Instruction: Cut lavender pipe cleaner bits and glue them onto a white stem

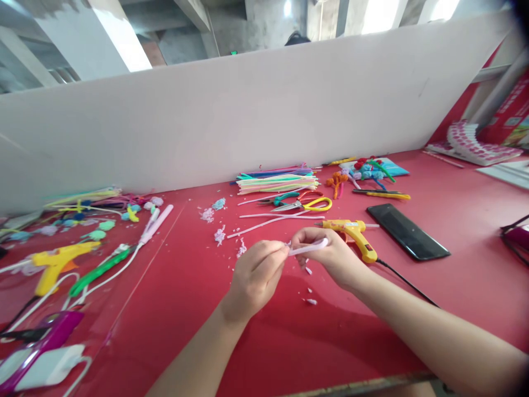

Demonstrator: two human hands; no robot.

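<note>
My left hand (257, 270) and right hand (328, 258) grip a pale pink piece (309, 248) above the red table (185, 325). Fluff scraps (220, 236) litter the surface. A white partition (248, 116) borders it; concrete beams (192, 13) show beyond.

Slender bent strip (309, 249) was pale pink, flat table (177, 309) red, rectangular phone (407, 231) black, curved piece (469, 142) patterned pink-and-white

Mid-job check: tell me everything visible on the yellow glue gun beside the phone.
The yellow glue gun lies on the red table, left of the phone and beyond the right hand. Its plastic-looking body has an orange trigger and a dark tip pointing left. A pale glue stick pokes from its back; a black cord leaves the grip. Whether the hand touches it, I can't tell.
</note>
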